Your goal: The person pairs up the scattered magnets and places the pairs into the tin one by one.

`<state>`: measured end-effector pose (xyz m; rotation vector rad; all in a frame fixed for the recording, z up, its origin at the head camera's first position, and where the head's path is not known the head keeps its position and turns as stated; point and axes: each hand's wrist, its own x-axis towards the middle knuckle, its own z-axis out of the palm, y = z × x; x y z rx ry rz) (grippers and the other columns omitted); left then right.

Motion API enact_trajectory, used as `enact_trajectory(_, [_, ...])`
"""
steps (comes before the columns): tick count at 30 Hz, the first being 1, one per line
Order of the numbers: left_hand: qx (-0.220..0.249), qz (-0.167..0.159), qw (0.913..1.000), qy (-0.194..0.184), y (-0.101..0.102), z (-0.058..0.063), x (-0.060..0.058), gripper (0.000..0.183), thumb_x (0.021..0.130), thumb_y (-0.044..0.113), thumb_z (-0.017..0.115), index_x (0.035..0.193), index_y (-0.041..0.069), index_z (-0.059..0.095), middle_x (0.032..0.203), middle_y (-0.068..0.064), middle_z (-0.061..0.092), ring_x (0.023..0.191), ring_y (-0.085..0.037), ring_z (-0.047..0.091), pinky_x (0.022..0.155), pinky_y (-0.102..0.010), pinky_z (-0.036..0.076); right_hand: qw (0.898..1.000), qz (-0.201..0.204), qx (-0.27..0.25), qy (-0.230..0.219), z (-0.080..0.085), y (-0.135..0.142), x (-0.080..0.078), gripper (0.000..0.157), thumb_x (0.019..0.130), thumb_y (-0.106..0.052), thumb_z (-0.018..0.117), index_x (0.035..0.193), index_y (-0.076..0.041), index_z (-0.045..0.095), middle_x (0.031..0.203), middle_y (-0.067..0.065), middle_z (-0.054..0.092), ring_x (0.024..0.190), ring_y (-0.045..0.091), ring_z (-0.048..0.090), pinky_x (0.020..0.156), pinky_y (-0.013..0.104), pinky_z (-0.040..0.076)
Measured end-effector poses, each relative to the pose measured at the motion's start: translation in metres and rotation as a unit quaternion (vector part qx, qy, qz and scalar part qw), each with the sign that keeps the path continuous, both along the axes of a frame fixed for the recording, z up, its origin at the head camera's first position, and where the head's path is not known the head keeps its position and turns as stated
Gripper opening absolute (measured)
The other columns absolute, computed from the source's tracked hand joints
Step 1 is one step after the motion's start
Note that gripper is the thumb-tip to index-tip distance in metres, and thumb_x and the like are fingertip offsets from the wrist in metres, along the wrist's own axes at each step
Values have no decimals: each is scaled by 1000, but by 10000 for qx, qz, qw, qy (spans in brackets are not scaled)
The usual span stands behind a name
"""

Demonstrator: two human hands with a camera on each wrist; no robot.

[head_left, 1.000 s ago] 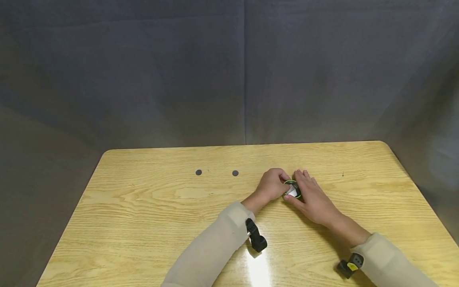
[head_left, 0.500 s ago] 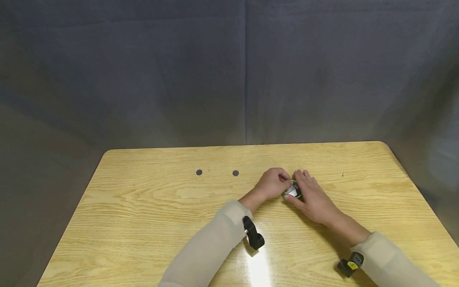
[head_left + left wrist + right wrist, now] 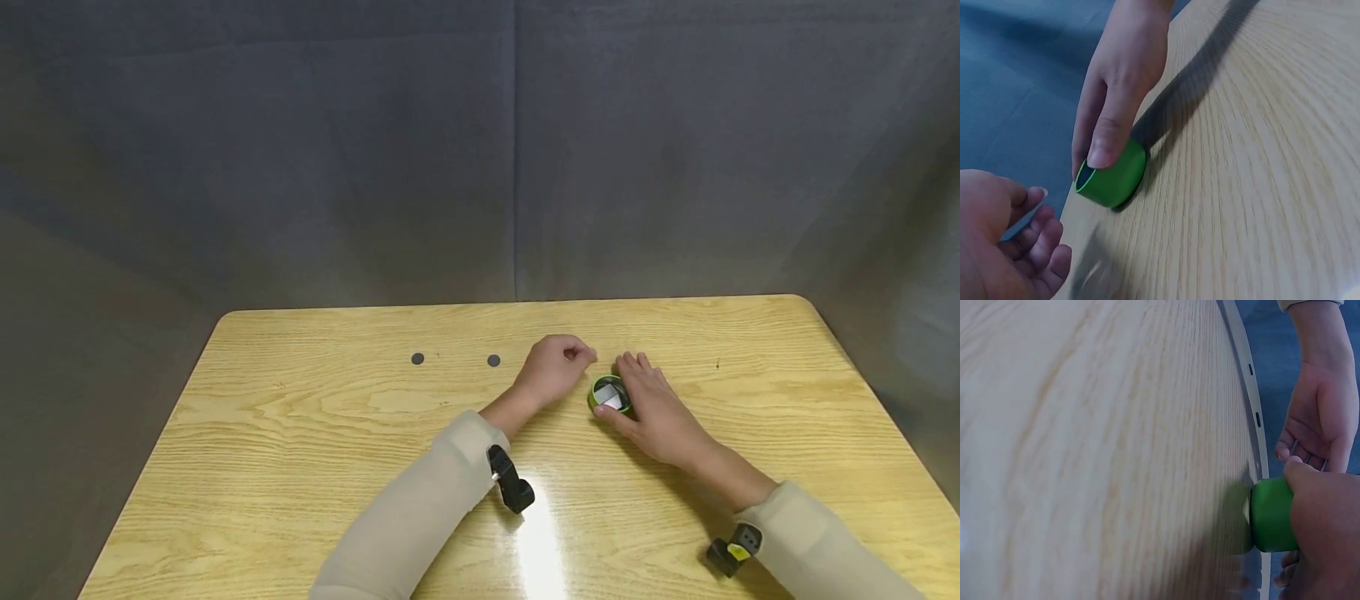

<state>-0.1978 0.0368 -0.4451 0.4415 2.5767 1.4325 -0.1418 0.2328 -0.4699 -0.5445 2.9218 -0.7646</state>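
A small round green cup (image 3: 592, 402) with a dark inside stands on the table, white and grey flat pieces (image 3: 611, 397) showing within it. My right hand (image 3: 663, 417) grips this cup from the right, thumb at the near rim and fingers round the far side. The left wrist view shows that thumb (image 3: 1110, 134) bent over the rim. My left hand (image 3: 553, 368) is raised just left of the cup and apart from it. Its fingers are loosely curled, and nothing shows between them in the left wrist view.
Two dark flat discs, a left one (image 3: 417, 358) and a right one (image 3: 493, 361), lie on the wooden table (image 3: 300, 467) left of my left hand. A dark cloth (image 3: 375, 167) hangs behind the table's far edge and along the sides.
My left hand has drawn out of the cup's mouth, back to the left and away, uncovering the pieces inside. The right hand stays on the cup.
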Motion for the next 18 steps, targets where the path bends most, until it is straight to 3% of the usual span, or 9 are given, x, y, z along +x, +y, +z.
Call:
enact_trajectory(5, [-534,-218,9973,446,-6,3,0,28,107,30,55,115,14,76,113,3,73,99,-10,65,87,-26,53,10000,1,17,-18,3,0,1,87,101,-45,62,155,13,24,160,36,21,150,53,10,119,66,12])
enact_trajectory(9, [-1125,-475,9904,652,-14,9,4,36,107,34,56,134,13,66,132,-2,67,115,-16,64,96,-32,53,10000,18,36,35,6,-1,1,88,101,-44,63,154,15,25,159,38,20,149,55,10,119,66,13])
enact_trajectory(14, [-2168,-813,9676,1009,-25,13,8,60,105,44,55,153,9,44,156,-8,46,144,-25,42,117,-42,36,9999,64,60,63,11,-1,0,87,102,-43,62,155,14,22,160,37,17,150,54,9,119,66,12])
enact_trajectory(18, [-2763,-974,9492,1150,-35,13,12,75,103,52,53,160,8,31,165,-13,30,154,-32,22,123,-51,21,9999,61,101,85,13,-1,-1,87,103,-44,59,155,13,21,161,36,16,150,53,8,119,67,11])
